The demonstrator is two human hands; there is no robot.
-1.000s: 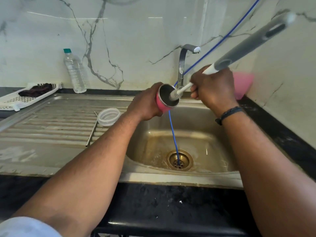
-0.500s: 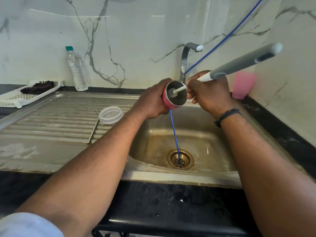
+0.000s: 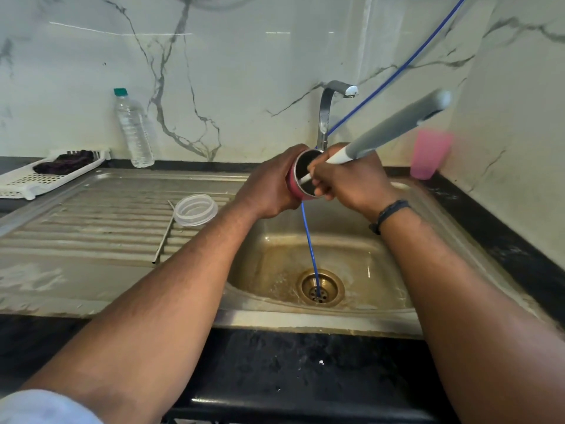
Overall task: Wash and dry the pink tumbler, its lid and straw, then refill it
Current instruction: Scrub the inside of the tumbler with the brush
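One stage is underway: the pink tumbler [image 3: 293,182] is gripped by the left hand [image 3: 270,186], scrubbed with a brush [image 3: 382,134] clasped in the right hand [image 3: 345,179]; lid [image 3: 195,209] and straw [image 3: 163,231] (left of the grip) wait; drying and refilling remain.

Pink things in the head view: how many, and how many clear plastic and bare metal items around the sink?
Pink: 2, the pink tumbler and the pink cup.
Clear plastic: 2, the lid and the water bottle.
Bare metal: 2, the straw and the tap.
Total: 6.
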